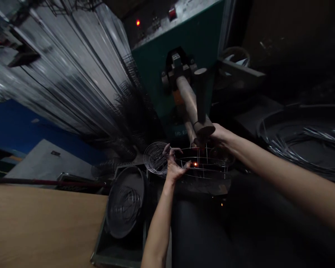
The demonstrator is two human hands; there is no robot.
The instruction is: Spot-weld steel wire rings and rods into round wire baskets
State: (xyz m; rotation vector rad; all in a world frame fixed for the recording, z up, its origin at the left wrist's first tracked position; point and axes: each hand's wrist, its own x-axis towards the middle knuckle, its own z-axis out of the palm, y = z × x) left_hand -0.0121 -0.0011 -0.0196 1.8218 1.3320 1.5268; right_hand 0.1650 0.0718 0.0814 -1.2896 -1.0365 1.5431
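Observation:
A wire frame of curved rods and short cross wires sits beneath the arm of a spot welder. An orange glow shows on its wires. My left hand is curved round the frame's left end, thumb and fingers on either side. Partly behind the welder's round lower end, my right hand reaches in at the frame's upper right; its fingertips are hidden. Just left of my left hand is a round coiled-wire piece.
A dark oval basin with wire pieces stands at lower left beside a wooden board. Long metal rods lean at upper left. Right of me, a large round tub holds bundled wires. The green machine housing rises ahead.

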